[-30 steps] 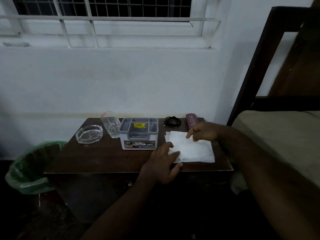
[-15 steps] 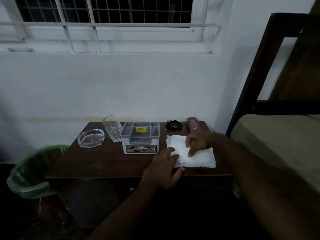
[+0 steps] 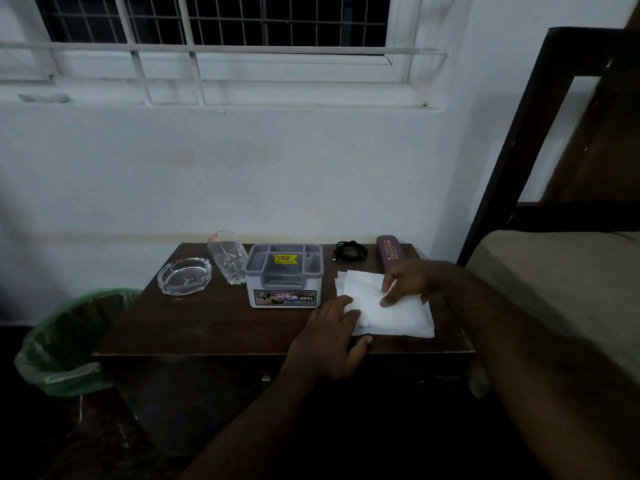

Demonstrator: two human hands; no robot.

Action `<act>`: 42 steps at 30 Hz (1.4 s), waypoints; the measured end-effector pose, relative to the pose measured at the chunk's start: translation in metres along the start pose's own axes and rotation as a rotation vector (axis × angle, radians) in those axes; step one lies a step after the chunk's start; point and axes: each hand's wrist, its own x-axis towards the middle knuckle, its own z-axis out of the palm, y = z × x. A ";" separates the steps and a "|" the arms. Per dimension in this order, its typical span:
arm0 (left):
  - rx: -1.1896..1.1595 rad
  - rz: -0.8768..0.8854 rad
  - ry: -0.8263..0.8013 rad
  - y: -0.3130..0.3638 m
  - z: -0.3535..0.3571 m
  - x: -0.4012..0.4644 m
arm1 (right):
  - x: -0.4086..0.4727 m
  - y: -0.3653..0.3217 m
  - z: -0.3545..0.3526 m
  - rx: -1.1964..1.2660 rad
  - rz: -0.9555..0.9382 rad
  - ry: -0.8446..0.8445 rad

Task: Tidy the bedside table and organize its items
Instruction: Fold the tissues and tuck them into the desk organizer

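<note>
Head view, dim room. Dark wooden bedside table [image 3: 214, 327] stood against a white wall under a barred window [image 3: 221, 22]. White tissue sheets [image 3: 391, 313] lay flat on the table's right front part, stacked loosely, edges not lined up.

Left hand [image 3: 329, 344] lay palm down at the table's front edge, fingers loosely together, fingertips pressing on the tissue's left edge, thumb out along the front rim. Not gripping anything.

Right hand [image 3: 408, 282] came in from the right over the tissue's back half, thumb and forefinger pinching a fold of the top sheet, the other fingers curled. That fold was lifted a little off the stack.

Grey plastic organizer box [image 3: 284, 284] sat mid-table just left of the tissue, compartments open on top, yellow price sticker inside, "OPEL" label on its front. Clear drinking glass [image 3: 227, 259] stood upright just beside the box's back left corner. Glass ashtray [image 3: 184, 274] sat left of the glass, apart from it. Coiled black cable [image 3: 350, 251] lay at the back edge, right of the box. Maroon spectacle case [image 3: 390, 252] lay near the back right corner, behind the right hand.

Green-lined waste bin [image 3: 65, 344] stood on the floor left of the table. Bed [image 3: 561, 271] with dark frame at right.
</note>
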 end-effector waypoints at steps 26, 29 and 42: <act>0.003 0.029 0.074 0.001 -0.001 -0.001 | 0.007 -0.012 0.009 -0.169 -0.022 0.232; -0.002 0.031 0.080 0.001 -0.002 -0.001 | 0.009 -0.021 0.015 -0.221 -0.050 0.197; -0.021 0.029 0.076 0.001 0.000 -0.001 | 0.020 -0.023 0.016 -0.461 -0.096 0.398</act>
